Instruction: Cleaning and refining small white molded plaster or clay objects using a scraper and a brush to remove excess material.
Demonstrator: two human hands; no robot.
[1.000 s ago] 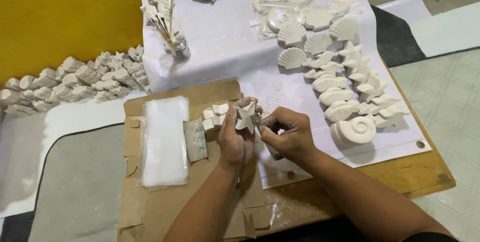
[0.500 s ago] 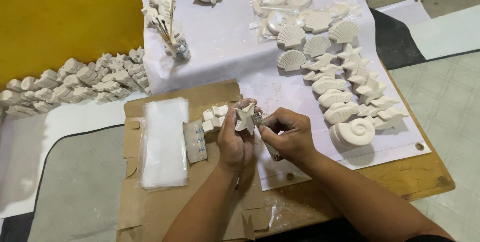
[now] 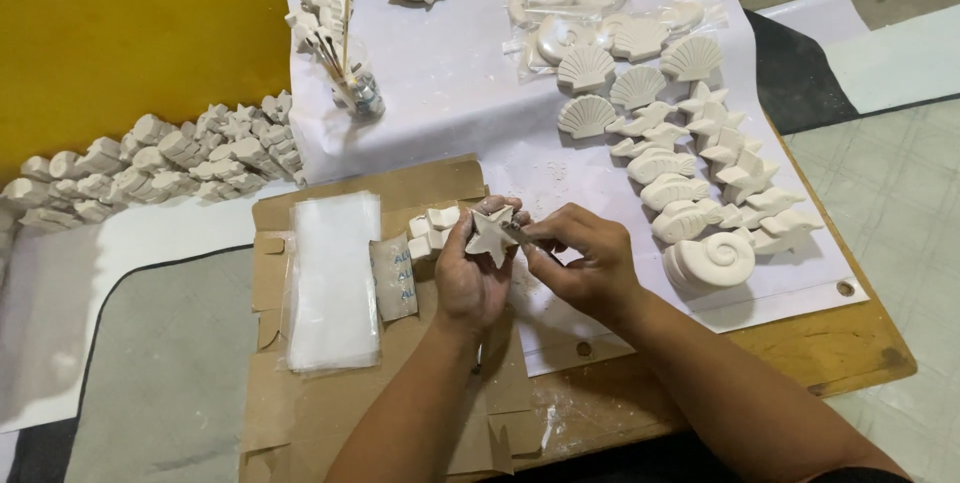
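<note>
Near the bottom centre of the frame, the left hand (image 3: pixel 470 278) grips a white plaster starfish (image 3: pixel 492 234), fingers curled closed around its lower arms. Just right of it, the right hand (image 3: pixel 590 263) pinches a thin tool (image 3: pixel 522 235) whose tip touches the starfish. Both hands hover over flattened brown cardboard (image 3: pixel 330 393). On the cardboard, to the left, lie a stack of clear plastic bags (image 3: pixel 333 278) and a sanding block (image 3: pixel 393 276). Right of centre sits a large plaster snail shell (image 3: pixel 712 259), with fish and scallop shells (image 3: pixel 640 93) beyond. Further up, a glass jar of brushes (image 3: pixel 355 88) stands on white paper (image 3: pixel 450 93). At the far left, piled plaster pieces (image 3: pixel 150 158) line a yellow wall (image 3: pixel 120 23).
</note>
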